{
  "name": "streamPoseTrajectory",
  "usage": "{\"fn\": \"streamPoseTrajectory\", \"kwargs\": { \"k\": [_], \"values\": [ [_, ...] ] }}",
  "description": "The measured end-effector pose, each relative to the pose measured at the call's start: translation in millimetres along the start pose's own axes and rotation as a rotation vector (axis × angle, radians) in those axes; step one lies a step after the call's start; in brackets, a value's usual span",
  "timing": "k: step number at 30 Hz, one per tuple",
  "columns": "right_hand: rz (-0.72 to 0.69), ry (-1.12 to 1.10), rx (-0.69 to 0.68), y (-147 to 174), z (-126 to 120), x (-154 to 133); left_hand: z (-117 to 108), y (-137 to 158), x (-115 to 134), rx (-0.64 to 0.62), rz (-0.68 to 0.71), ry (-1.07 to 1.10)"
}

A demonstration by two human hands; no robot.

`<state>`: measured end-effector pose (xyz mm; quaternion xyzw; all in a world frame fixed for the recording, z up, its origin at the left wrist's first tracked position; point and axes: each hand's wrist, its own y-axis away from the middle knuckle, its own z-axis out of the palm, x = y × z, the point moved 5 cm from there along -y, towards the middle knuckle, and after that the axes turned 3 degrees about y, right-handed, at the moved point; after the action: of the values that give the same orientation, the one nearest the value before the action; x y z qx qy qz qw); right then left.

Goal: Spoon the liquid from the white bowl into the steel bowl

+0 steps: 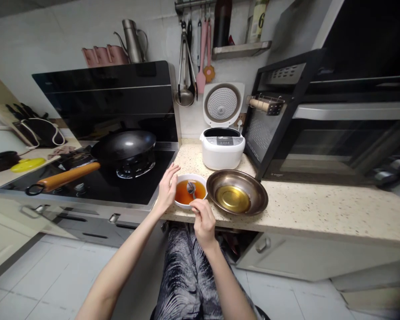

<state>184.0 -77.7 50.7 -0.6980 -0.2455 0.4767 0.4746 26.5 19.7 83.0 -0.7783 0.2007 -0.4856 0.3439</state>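
A white bowl (204, 181) of amber-brown liquid stands near the counter's front edge. My right hand (204, 218) pinches the handle of a metal spoon (191, 187), whose bowl is at the liquid. Against the left side of the white bowl rests my left hand (167, 186), its fingers stretched out along the rim. Just right of it, a wide metal pan (258, 191) contains a pool of yellow oil-like liquid.
Behind the bowls sits a white rice cooker (222, 155) with its lid raised. On the left, a black wok (123, 146) with a wooden handle stands on the gas hob (133, 189). A black oven (336, 146) fills the right side. Utensils (186, 95) hang on the wall.
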Motion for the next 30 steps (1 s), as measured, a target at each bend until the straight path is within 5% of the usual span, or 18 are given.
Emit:
{"fn": "streamPoseTrajectory", "kwargs": {
  "k": [10, 30],
  "values": [
    [0.134, 0.044, 0.064, 7, -6, 21, 1, 25, -40, -0.174, -0.095, 0.101],
    [0.305, -0.075, 0.156, 13, -11, 28, 2, 22, -38, -0.265, -0.085, 0.189]
  ]
}}
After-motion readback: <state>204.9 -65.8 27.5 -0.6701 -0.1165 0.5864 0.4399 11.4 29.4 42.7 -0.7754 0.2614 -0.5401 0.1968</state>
